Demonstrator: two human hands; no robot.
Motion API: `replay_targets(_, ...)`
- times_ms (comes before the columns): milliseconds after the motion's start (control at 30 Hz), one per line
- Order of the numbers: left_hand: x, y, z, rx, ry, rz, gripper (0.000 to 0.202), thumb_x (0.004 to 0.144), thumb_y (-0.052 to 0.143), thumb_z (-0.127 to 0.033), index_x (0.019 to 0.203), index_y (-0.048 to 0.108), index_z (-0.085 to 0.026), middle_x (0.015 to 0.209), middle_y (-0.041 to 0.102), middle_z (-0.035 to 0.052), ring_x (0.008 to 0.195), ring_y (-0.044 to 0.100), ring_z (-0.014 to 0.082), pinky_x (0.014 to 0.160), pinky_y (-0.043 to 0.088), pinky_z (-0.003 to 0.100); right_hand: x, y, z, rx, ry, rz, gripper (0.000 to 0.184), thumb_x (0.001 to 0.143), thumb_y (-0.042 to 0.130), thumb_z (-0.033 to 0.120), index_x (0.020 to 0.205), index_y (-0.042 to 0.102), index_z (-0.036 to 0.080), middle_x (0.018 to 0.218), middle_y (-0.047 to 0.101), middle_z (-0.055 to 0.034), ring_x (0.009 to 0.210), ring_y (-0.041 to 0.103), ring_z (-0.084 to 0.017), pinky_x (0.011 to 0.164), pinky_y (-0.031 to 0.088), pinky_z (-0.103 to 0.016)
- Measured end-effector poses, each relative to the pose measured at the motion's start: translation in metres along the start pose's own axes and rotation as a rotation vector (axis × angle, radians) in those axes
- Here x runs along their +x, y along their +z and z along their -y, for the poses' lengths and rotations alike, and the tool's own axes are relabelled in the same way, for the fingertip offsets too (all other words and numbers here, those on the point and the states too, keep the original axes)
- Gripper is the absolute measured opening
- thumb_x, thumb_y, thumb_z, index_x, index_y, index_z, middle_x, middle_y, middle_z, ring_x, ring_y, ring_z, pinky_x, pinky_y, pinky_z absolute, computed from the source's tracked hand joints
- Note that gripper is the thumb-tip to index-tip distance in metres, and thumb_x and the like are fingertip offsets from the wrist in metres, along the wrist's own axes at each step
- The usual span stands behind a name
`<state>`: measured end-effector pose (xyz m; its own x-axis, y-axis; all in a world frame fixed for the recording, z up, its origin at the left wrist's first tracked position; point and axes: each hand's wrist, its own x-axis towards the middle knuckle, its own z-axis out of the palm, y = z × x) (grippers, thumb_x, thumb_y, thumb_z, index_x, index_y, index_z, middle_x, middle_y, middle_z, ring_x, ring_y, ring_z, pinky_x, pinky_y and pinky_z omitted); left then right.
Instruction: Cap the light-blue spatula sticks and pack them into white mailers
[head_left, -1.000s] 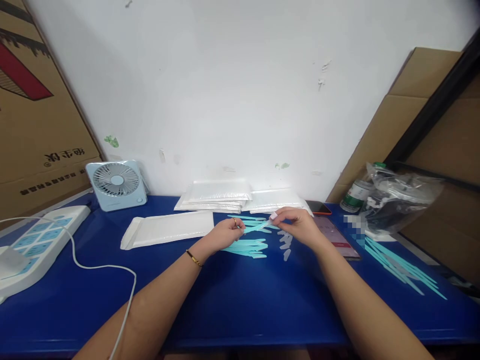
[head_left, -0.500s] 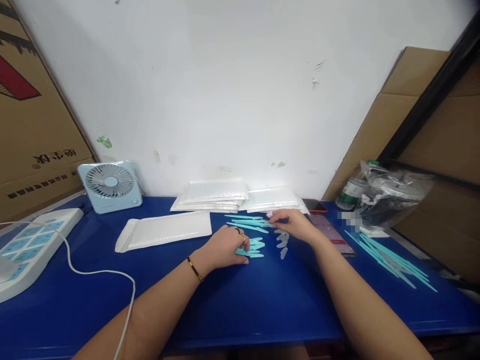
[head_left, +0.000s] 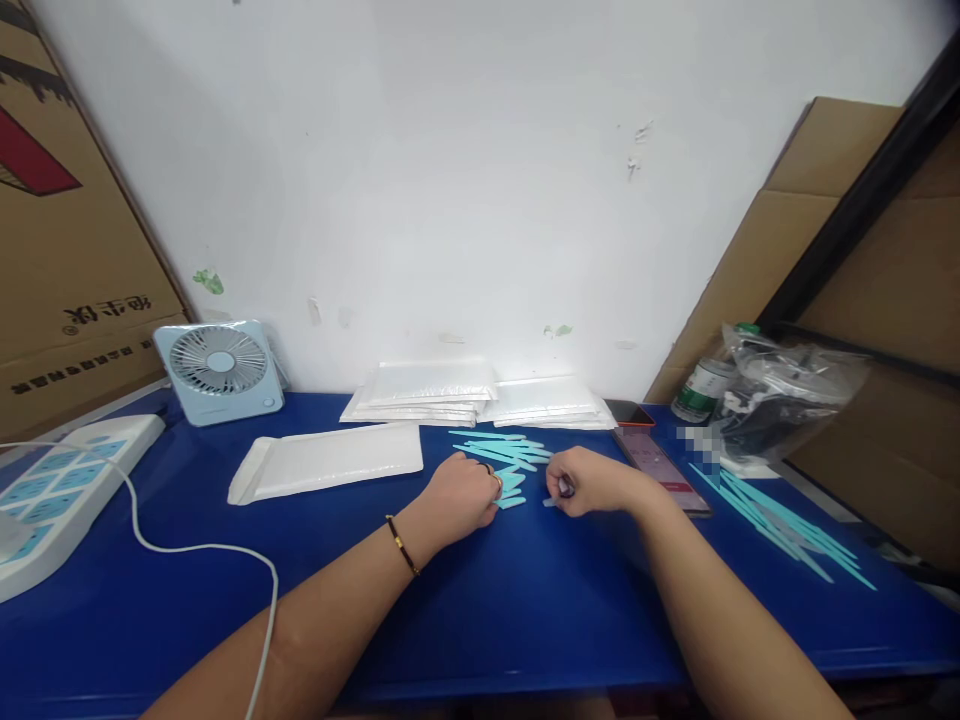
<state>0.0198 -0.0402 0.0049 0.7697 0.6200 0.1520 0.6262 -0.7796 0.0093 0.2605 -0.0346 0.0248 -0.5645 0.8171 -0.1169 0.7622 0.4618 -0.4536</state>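
My left hand [head_left: 466, 492] is closed around several thin teal sticks, and their tapered tips [head_left: 511, 488] stick out to the right of its fingers. Just beyond it, more teal sticks [head_left: 499, 447] lie in a loose fan on the blue table. My right hand [head_left: 589, 482] is curled with its fingers drawn in, close to the right ends of the sticks. The edge of a small translucent piece [head_left: 549, 502] shows under its fingertips; the rest is hidden by the hand.
White padded mailers [head_left: 424, 385] are stacked by the wall, and a single mailer [head_left: 337, 462] lies left. A phone [head_left: 660, 470], more teal sticks [head_left: 780, 525] and a bagged item [head_left: 787, 400] are right. A fan [head_left: 219, 370], power strip [head_left: 82, 490] and white cable [head_left: 202, 545] are left.
My right hand has moved down from the far sticks onto the small translucent pieces, and its fingers have curled in. The far sticks lie more fanned. My left hand stays nearly in place.
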Motion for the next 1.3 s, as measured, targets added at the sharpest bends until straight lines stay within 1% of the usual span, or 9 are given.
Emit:
replay_targets(100,0.003,0.000,-0.005,0.032,-0.027,-0.033,0.011,0.074,0.051,-0.016,0.068,0.060,-0.014,0.072,0.064,0.0096,0.071,0.059,0.0216,0.067,0.036,0.035,0.001,-0.002,-0.001,0.179,-0.001,-0.126,0.010,0.071,0.057,0.018,0.077,0.064,0.018,0.067,0.063,-0.0001,0.060,0.057,-0.013,0.055,0.043,-0.022)
replay_targets(200,0.003,-0.003,-0.006,-0.018,-0.090,-0.098,0.016,0.076,0.047,-0.015,0.069,0.061,-0.014,0.072,0.064,0.0094,0.074,0.059,0.0211,0.070,0.037,0.034,0.001,-0.007,-0.001,0.346,0.011,-0.271,0.021,0.081,0.053,0.032,0.090,0.065,0.018,0.073,0.064,-0.0027,0.063,0.060,-0.014,0.056,0.047,-0.025)
replay_targets(333,0.000,-0.006,0.002,-0.369,-0.214,-0.203,0.016,0.080,0.044,-0.021,0.076,0.059,-0.017,0.077,0.064,0.0036,0.071,0.057,0.0151,0.065,0.039,0.026,0.000,-0.012,0.003,0.480,-0.028,-0.448,0.031,0.080,0.058,0.042,0.100,0.066,0.019,0.074,0.064,-0.0028,0.061,0.059,-0.014,0.057,0.049,-0.026)
replay_targets(433,-0.001,-0.007,0.009,-0.601,-0.272,-0.245,0.018,0.082,0.044,-0.027,0.077,0.058,-0.018,0.074,0.062,0.0007,0.067,0.055,0.0127,0.060,0.039,0.023,0.002,-0.010,0.007,0.673,-0.015,-0.509,0.030,0.075,0.065,0.044,0.090,0.066,0.018,0.063,0.064,-0.0012,0.055,0.060,-0.014,0.055,0.050,-0.027)
replay_targets(567,0.001,-0.007,0.010,-0.700,-0.298,-0.273,0.018,0.081,0.045,-0.029,0.075,0.058,-0.017,0.070,0.060,-0.0006,0.063,0.052,0.0114,0.058,0.038,0.022,0.011,0.000,0.012,0.903,0.023,-0.624,0.031,0.072,0.068,0.047,0.069,0.058,0.018,0.055,0.061,0.0005,0.044,0.058,-0.013,0.044,0.047,-0.025)
replay_targets(733,0.002,-0.009,0.007,-0.690,-0.288,-0.299,0.016,0.080,0.047,-0.028,0.075,0.059,-0.018,0.069,0.059,-0.0014,0.063,0.051,0.0110,0.059,0.038,0.022,0.020,0.013,0.023,0.982,0.012,-0.602,0.034,0.073,0.067,0.049,0.066,0.053,0.018,0.053,0.060,0.0020,0.040,0.057,-0.012,0.040,0.045,-0.023)
replay_targets(1000,0.002,-0.004,0.009,-0.732,-0.300,-0.284,0.022,0.085,0.047,-0.034,0.082,0.060,-0.017,0.073,0.061,-0.0004,0.067,0.054,0.0123,0.062,0.040,0.024,0.029,0.027,0.035,1.033,-0.009,-0.415,0.036,0.073,0.066,0.050,0.071,0.052,0.017,0.057,0.063,0.0014,0.043,0.060,-0.013,0.041,0.047,-0.022)
replay_targets(1167,-0.002,-0.007,0.019,-0.632,-0.362,-0.311,0.031,0.077,0.060,-0.041,0.098,0.058,-0.019,0.093,0.060,0.0036,0.083,0.057,0.0169,0.069,0.044,0.027,0.038,0.027,0.011,1.071,0.057,-0.606,0.036,0.070,0.068,0.050,0.069,0.054,0.017,0.059,0.064,0.0001,0.044,0.060,-0.012,0.042,0.046,-0.021)
replay_targets(1300,-0.008,-0.007,0.029,-0.401,-0.309,-0.148,0.028,0.071,0.066,-0.041,0.090,0.060,-0.021,0.094,0.060,0.0027,0.084,0.057,0.0191,0.068,0.042,0.028,0.043,0.022,-0.020,1.024,0.185,-0.662,0.037,0.068,0.068,0.052,0.066,0.054,0.017,0.063,0.065,-0.0026,0.049,0.060,-0.013,0.046,0.047,-0.023)
